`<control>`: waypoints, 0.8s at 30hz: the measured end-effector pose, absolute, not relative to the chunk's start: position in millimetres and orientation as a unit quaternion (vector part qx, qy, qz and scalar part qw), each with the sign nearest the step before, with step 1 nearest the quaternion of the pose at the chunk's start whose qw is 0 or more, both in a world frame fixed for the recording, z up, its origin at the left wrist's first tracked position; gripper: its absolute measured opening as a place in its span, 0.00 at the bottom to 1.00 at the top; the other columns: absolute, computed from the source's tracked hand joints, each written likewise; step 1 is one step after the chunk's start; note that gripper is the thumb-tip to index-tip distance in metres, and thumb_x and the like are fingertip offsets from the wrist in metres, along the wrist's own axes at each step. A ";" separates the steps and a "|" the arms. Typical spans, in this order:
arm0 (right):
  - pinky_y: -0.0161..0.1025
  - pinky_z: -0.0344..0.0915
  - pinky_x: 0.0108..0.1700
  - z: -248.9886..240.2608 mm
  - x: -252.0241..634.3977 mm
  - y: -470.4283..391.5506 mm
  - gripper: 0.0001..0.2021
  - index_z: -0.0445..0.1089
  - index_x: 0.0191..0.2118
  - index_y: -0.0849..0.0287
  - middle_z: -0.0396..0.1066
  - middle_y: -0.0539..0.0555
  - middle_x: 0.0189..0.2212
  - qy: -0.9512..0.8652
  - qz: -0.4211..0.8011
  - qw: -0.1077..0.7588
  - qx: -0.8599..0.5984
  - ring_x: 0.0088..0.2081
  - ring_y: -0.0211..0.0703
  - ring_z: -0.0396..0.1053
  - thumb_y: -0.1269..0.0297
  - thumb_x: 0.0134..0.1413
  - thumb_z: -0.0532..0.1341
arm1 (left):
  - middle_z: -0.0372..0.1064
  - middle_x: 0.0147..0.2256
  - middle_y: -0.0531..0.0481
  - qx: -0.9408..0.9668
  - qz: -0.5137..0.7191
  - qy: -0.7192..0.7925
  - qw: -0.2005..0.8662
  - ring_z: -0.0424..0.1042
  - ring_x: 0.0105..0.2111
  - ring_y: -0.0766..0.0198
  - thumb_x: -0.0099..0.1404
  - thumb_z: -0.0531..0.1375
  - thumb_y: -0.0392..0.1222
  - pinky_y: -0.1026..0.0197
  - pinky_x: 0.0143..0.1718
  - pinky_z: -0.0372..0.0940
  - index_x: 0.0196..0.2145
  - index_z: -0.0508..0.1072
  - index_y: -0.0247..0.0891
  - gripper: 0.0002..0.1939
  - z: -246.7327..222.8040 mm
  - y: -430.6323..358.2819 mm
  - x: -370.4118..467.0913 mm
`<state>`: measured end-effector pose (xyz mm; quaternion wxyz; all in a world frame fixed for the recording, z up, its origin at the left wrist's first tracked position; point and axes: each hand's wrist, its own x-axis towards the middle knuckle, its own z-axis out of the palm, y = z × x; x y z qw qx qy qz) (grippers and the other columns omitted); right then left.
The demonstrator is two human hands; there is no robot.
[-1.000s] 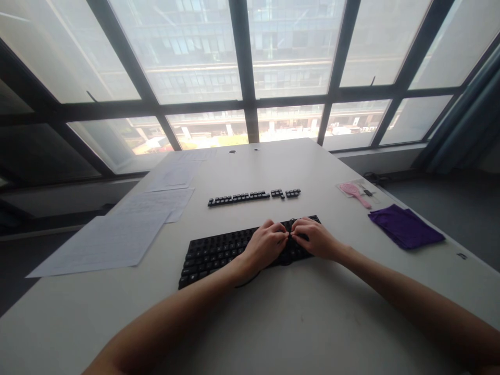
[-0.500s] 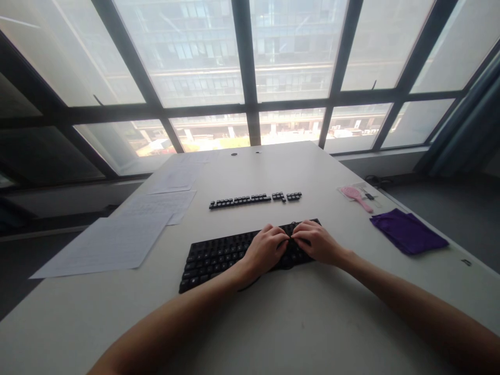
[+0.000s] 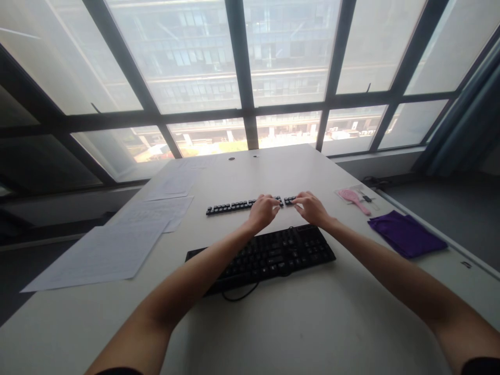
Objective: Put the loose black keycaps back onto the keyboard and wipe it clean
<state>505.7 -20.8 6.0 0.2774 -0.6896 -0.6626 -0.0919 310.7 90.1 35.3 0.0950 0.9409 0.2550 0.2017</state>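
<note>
Both hands are over a line of loose black keycaps beyond the keyboard. My left hand has bent fingers, with thumb and forefinger slightly apart beside the middle keycaps; it partly covers the line. The fingertips of my right hand are at the small keycap group at the right end, also slightly apart. Whether either hand touches a keycap is not clear. Nearer to me lies a black keyboard, slightly tilted on the table, its left part hidden by my left forearm. Its cable loops out at the front edge.
Printed paper sheets lie on the left of the white table. To the right are a folded purple cloth, a pink hairbrush-like object and a small black item. Large windows stand beyond the far edge.
Both hands have left the right part of the keyboard and moved forward to the loose keycaps. More of the keyboard's right side now shows. The view has shifted slightly.
</note>
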 end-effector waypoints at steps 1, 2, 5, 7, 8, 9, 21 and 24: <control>0.46 0.66 0.50 5.1 508.4 -10.8 0.09 0.81 0.43 0.57 0.76 0.58 0.42 -0.665 -0.097 0.252 -0.697 0.46 0.51 0.69 0.71 0.61 0.63 | 0.77 0.43 0.44 0.940 0.196 0.264 0.086 0.70 0.47 0.53 0.68 0.62 0.38 0.54 0.52 0.66 0.46 0.83 0.41 0.11 33.8 95.7 319.8; 0.45 0.66 0.49 4.1 509.8 -2.3 0.08 0.81 0.42 0.56 0.76 0.58 0.42 -0.668 -0.101 0.230 -0.701 0.46 0.51 0.68 0.71 0.61 0.64 | 0.76 0.43 0.43 0.941 0.191 0.270 0.078 0.70 0.47 0.52 0.68 0.62 0.38 0.54 0.50 0.67 0.45 0.83 0.41 0.11 31.5 100.0 327.7; 0.45 0.65 0.47 1.0 509.9 15.1 0.07 0.82 0.39 0.57 0.75 0.59 0.42 -0.684 -0.108 0.189 -0.697 0.46 0.52 0.67 0.70 0.62 0.64 | 0.75 0.42 0.42 0.943 0.180 0.271 0.067 0.68 0.47 0.52 0.68 0.63 0.38 0.55 0.48 0.67 0.43 0.84 0.41 0.10 21.5 107.5 343.7; 0.46 0.64 0.47 -1.4 509.2 20.9 0.08 0.82 0.37 0.57 0.75 0.60 0.42 -0.691 -0.109 0.182 -0.691 0.47 0.53 0.67 0.71 0.61 0.64 | 0.74 0.41 0.42 0.946 0.170 0.268 0.062 0.67 0.47 0.51 0.68 0.63 0.38 0.55 0.47 0.67 0.41 0.84 0.40 0.09 14.9 109.6 348.5; 0.46 0.63 0.47 -2.5 509.2 22.6 0.07 0.82 0.37 0.57 0.75 0.61 0.42 -0.694 -0.108 0.180 -0.689 0.47 0.54 0.66 0.72 0.61 0.64 | 0.74 0.41 0.41 0.948 0.166 0.266 0.060 0.67 0.47 0.51 0.68 0.62 0.38 0.54 0.47 0.67 0.40 0.84 0.40 0.09 12.2 110.1 349.7; 0.47 0.63 0.47 -3.6 509.5 23.8 0.07 0.82 0.36 0.57 0.75 0.61 0.42 -0.696 -0.106 0.178 -0.687 0.47 0.54 0.66 0.72 0.61 0.64 | 0.74 0.41 0.41 0.949 0.162 0.265 0.060 0.67 0.47 0.51 0.68 0.62 0.38 0.54 0.47 0.66 0.39 0.84 0.40 0.09 10.1 110.2 350.3; 0.46 0.58 0.47 -4.1 509.1 21.6 0.10 0.80 0.32 0.56 0.80 0.56 0.35 -0.730 -0.081 0.180 -0.654 0.45 0.52 0.68 0.74 0.60 0.63 | 0.79 0.39 0.41 0.948 0.157 0.265 0.082 0.68 0.46 0.50 0.68 0.60 0.36 0.53 0.48 0.67 0.35 0.84 0.38 0.11 8.9 110.1 354.6; 0.45 0.58 0.47 -2.0 509.2 14.5 0.09 0.80 0.32 0.57 0.80 0.57 0.36 -0.721 -0.084 0.188 -0.662 0.45 0.52 0.68 0.74 0.60 0.63 | 0.79 0.38 0.42 0.944 0.161 0.273 0.095 0.69 0.47 0.51 0.66 0.62 0.36 0.54 0.49 0.67 0.34 0.84 0.39 0.08 9.6 111.0 357.0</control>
